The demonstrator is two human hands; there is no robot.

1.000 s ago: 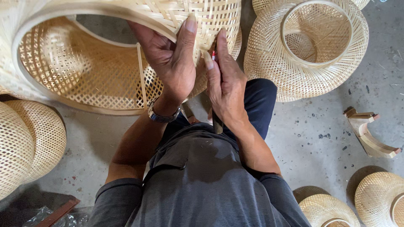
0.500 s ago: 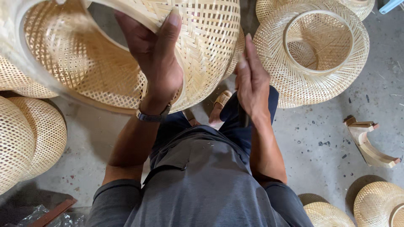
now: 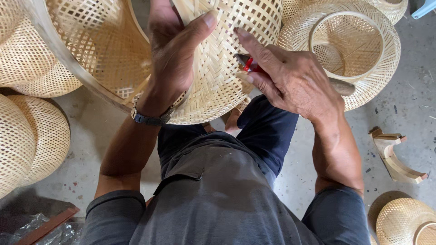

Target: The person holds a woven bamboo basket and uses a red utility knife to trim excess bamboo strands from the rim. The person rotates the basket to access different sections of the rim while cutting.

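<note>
A large woven bamboo basket shade (image 3: 227, 68) rests tilted over my lap, its thick rim running down the left. My left hand (image 3: 175, 54) grips its woven wall from outside, thumb stretched across the weave. My right hand (image 3: 290, 79) holds a small red-tipped tool (image 3: 249, 66) with a wooden handle sticking out behind the hand, its tip pressed against the weave next to my left thumb.
More woven bamboo shades stand around: one with a ring opening (image 3: 349, 50) at upper right, two domes (image 3: 32, 136) at left, another (image 3: 404, 222) at lower right. A curved wooden piece (image 3: 395, 156) lies on the concrete floor (image 3: 408, 109). Plastic wrap (image 3: 45, 231) sits at lower left.
The basket has turned and come closer. My right hand has moved up from beside the basket to its wall, bringing the red-tipped tool against the weave. My left hand has shifted its grip.
</note>
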